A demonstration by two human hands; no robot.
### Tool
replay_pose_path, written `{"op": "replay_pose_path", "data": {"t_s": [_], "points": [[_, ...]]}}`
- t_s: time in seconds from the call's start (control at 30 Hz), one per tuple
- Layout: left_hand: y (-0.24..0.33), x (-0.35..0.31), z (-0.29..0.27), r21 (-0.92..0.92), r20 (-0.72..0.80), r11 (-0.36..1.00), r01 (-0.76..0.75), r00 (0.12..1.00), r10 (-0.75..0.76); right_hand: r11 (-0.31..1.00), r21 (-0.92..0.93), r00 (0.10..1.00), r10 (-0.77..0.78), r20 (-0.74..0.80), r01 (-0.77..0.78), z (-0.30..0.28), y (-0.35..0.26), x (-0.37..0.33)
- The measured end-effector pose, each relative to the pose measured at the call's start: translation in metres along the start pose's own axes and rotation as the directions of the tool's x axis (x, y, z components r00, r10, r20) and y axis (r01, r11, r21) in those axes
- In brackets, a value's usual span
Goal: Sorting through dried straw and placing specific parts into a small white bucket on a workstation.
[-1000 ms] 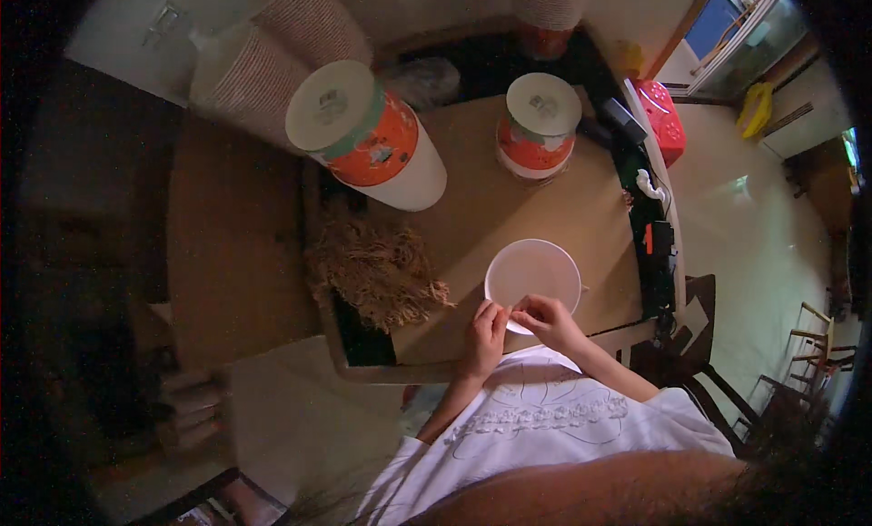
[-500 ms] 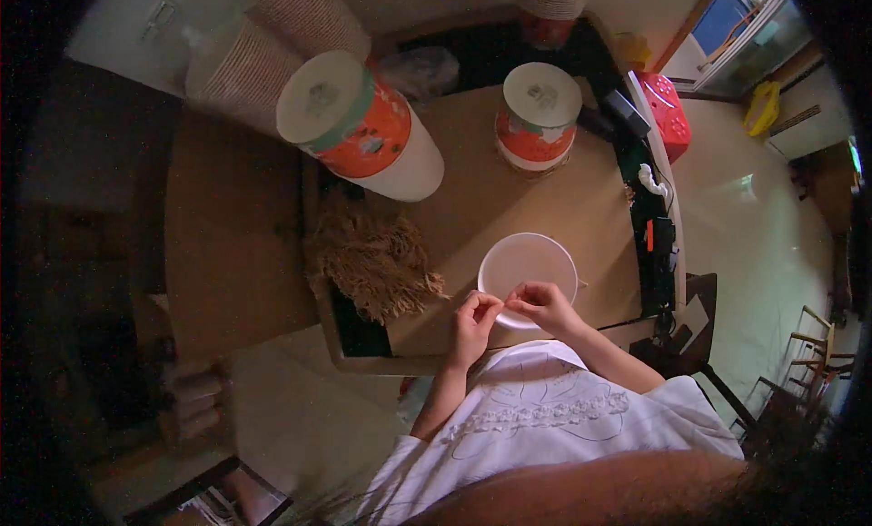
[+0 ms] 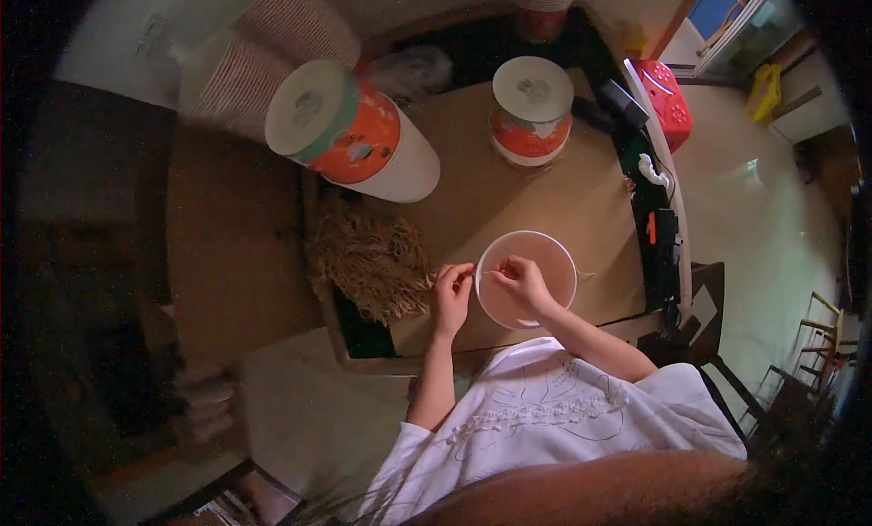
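Note:
A round white paper bucket point(image 3: 565, 299) stands on the brown board in front of me, its open top facing up. My left hand point(image 3: 451, 297) is at the bucket's left rim, fingertips pressed together. Over the bucket's opening is my right hand point(image 3: 521, 284), pinched, with something thin and pale at its fingertips. What either pinch holds is too small to make out. A thin light strand point(image 3: 586, 274) sticks out beside the bucket's right rim. To the left of my hands lies a tangled bundle of brown string point(image 3: 372, 264).
A tall stack of upside-down paper buckets point(image 3: 363, 149) with an orange band leans at the back left. A shorter stack point(image 3: 533, 113) stands at the back. Black devices point(image 3: 666, 228) and a crumpled white tissue point(image 3: 651, 170) line the right edge; a red stool point(image 3: 660, 104) stands beyond.
My hands have moved apart: the left went left to the rim, the right moved up over the bucket's opening. Before, their fingertips nearly met at the near rim.

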State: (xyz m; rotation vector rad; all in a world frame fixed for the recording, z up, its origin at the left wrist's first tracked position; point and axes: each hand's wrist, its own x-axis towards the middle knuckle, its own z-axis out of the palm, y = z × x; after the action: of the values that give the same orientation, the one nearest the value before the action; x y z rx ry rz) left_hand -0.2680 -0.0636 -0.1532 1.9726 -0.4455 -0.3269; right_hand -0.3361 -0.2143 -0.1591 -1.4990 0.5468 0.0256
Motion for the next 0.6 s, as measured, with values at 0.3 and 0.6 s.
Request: {"op": "replay_pose_path", "data": {"t_s": [0.3, 0.6], "points": [[0.013, 0.002, 0.000, 0.042, 0.068, 0.999, 0.017, 0.997, -0.020, 0.999, -0.028, 1.000, -0.022, 0.016, 0.022, 0.003, 0.013, 0.008], [0.018, 0.003, 0.008, 0.079, 0.054, 0.996, -0.029, 0.998, 0.024, 0.996, -0.077, 0.999, -0.041, 0.033, 0.044, 0.000, -0.011, 0.006]]}}
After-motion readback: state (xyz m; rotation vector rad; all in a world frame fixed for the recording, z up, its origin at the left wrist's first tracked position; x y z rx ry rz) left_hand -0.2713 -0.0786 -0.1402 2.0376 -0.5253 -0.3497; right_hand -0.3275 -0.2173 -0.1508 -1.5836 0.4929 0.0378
